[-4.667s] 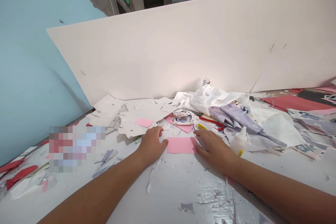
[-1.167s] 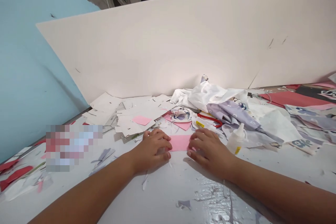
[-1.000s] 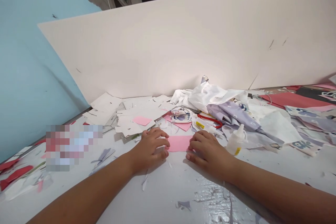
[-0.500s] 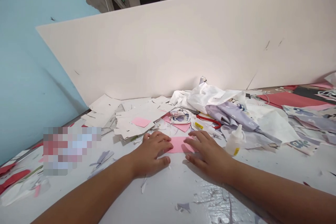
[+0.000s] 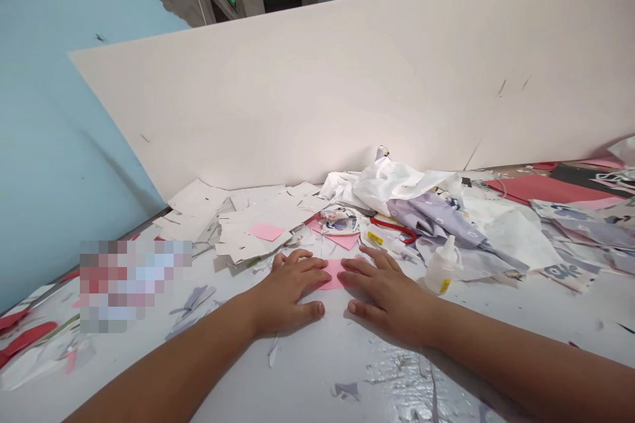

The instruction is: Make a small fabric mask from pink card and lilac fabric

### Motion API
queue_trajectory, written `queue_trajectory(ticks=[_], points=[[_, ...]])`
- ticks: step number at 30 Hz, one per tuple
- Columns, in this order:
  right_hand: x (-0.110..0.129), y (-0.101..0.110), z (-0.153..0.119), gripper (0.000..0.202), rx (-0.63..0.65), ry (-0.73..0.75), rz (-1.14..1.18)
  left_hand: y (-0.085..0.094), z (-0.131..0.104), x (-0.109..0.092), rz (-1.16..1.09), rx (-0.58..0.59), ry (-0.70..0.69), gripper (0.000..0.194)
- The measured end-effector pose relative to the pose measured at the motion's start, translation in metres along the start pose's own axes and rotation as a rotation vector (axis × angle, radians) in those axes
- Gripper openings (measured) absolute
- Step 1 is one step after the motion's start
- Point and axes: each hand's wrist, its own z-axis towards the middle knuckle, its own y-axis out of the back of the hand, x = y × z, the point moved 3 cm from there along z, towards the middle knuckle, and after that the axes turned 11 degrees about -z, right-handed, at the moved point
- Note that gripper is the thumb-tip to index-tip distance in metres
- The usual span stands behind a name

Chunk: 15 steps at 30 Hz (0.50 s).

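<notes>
A small pink strip of paper or felt point(image 5: 335, 272) lies flat on the white table point(image 5: 278, 383) between my hands. My left hand point(image 5: 292, 291) rests with fingers apart on the strip's left end. From the other side my right hand point(image 5: 380, 287) spreads its fingers over the right end. Both hands hide the strip's ends. Just right of my right hand stands a white squeeze bottle point(image 5: 443, 266) with a pointed tip and a yellow label. Beyond the hands lie another squeeze bottle point(image 5: 389, 241) on its side and a red-handled tool point(image 5: 397, 228), partly covered by cloth.
White card pieces point(image 5: 258, 225) are stacked at the back left, with a pink piece on top. Crumpled white and lilac fabric point(image 5: 431, 211) is heaped at the back right. Red sheets point(image 5: 550, 190) lie farther right. A white board point(image 5: 347, 92) closes off the rear.
My right hand has shifted slightly left, its fingers now covering more of the pink strip. My left fingers have moved a little to the right along it.
</notes>
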Motion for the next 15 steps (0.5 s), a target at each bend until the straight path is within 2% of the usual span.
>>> queue_trajectory(ticks=[4, 7, 11, 14, 15], points=[[-0.002, 0.001, 0.001, 0.046, -0.077, -0.004, -0.026, -0.001, 0.000, 0.003, -0.027, -0.003, -0.012, 0.046], [0.001, 0.016, 0.001, 0.047, -0.219, 0.049, -0.126, -0.001, 0.000, 0.008, -0.085, -0.011, -0.015, 0.049], [0.005, 0.067, -0.004, 0.045, -0.440, 0.033, -0.281, 0.000, -0.004, 0.016, -0.260, -0.094, 0.061, 0.049], [-0.005, 0.110, -0.013, 0.047, -0.504, -0.109, -0.345, 0.002, -0.007, 0.019, -0.396, -0.189, 0.120, 0.044], [-0.014, 0.120, -0.018, 0.047, -0.478, -0.182, -0.347, 0.002, -0.007, 0.020, -0.424, -0.223, 0.135, 0.042]])
